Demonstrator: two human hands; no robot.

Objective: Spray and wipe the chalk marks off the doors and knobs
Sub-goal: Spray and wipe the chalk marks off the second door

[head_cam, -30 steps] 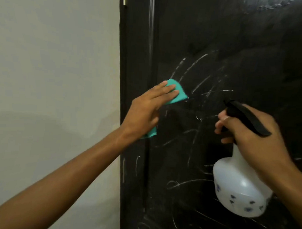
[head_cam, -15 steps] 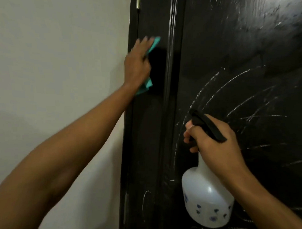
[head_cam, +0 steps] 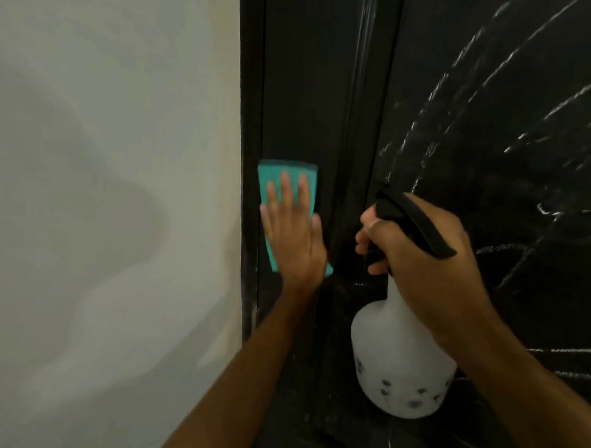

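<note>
Head view: your left hand (head_cam: 292, 237) presses a teal cloth (head_cam: 282, 186) flat with straight fingers on the left edge strip of the black door (head_cam: 490, 180), just beside the grey wall (head_cam: 104, 183). Your right hand (head_cam: 430, 258) has its fingers curled round the black trigger head of a white spray bottle (head_cam: 400, 361), right of the cloth. White chalk marks (head_cam: 526, 108) cover the door panel above and right of the bottle.
</note>
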